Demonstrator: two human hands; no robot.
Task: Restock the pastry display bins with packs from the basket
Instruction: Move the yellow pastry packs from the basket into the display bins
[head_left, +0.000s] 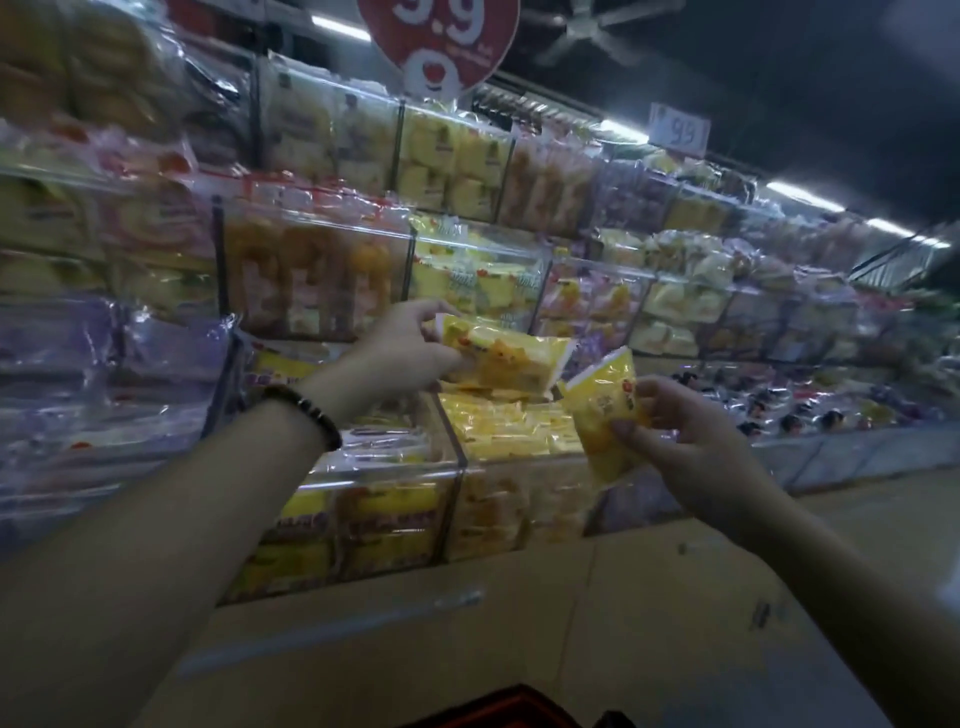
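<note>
Head view, nearest me: a sliver of red basket rim (493, 704) sits at the bottom edge. Above it my right hand (691, 431) has its fingers curled, pinching a yellow plastic pastry pack (602, 410) held upright, just off the display. My left hand (410, 348), a dark bead bracelet (311, 415) on its wrist, grips the end of a second yellow pastry pack (506, 361). That pack lies roughly level just above the clear plastic bin (519, 462) filled with matching yellow packs (509, 428). Behind, tiers of clear bins (467, 249) hold blurred wrapped pastries. A round red price sign (441, 36) hangs over the top.
</note>
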